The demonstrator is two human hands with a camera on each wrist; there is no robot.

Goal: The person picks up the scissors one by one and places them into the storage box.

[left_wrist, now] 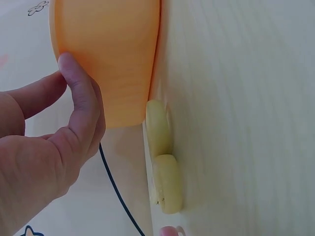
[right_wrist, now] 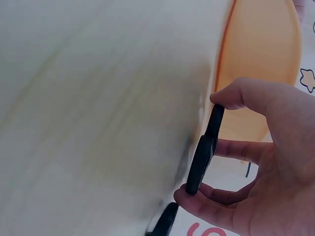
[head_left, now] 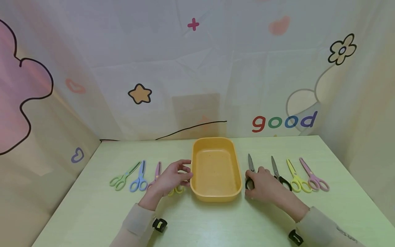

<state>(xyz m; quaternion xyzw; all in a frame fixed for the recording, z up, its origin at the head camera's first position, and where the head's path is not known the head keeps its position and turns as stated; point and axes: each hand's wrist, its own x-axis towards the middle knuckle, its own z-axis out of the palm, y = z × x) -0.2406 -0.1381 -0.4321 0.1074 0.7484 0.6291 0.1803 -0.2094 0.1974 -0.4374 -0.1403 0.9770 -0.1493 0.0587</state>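
In the head view, right of centre, the right hand [head_left: 263,187] pinches black scissors [head_left: 251,163] beside the yellow tray [head_left: 216,198]. In the left wrist view, upper left, the left hand [left_wrist: 56,147], seemingly unclenched, touches the tray; in the right wrist view, lower right, the scissors' handles [right_wrist: 201,164] are clasped.

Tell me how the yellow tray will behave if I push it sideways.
The yellow tray will likely slide rather than tip, sitting broad and low on the table. Its walls are probably stiff, showing no bend where the left hand touches. It seems light for its size: a hollow shell with nothing inside.
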